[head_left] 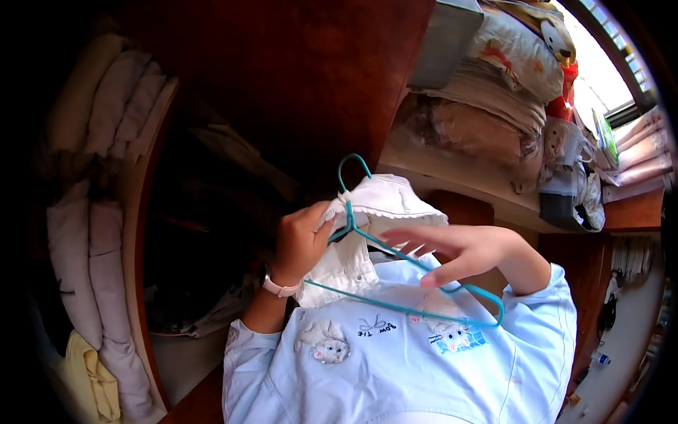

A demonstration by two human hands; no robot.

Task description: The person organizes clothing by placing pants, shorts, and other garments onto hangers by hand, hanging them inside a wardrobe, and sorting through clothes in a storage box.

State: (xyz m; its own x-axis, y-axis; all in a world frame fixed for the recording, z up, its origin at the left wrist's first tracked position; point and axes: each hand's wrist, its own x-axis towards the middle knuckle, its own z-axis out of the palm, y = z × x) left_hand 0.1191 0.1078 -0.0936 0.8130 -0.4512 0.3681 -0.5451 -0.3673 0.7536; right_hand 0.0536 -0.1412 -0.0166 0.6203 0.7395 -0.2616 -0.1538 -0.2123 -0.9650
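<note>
A teal wire hanger (402, 311) is in front of my chest, its hook pointing up and away from me. My left hand (302, 237), with a pink-banded watch at the wrist, is closed on a white garment (402, 196) beside the hanger's neck. The garment has a scalloped edge and hangs partly over one side of the hanger; a lower piece shows a button. My right hand (459, 251) is slightly blurred, its fingers stretched out over the hanger's other arm. Whether those fingers touch the hanger or cloth I cannot tell.
Folded clothes (106, 261) fill a wardrobe compartment at the left, with a yellow cloth (92, 374) below. A brown wooden panel (304, 78) stands ahead. Bedding (487, 106) and a grey box (445, 46) are stacked at the upper right, near a window (600, 56).
</note>
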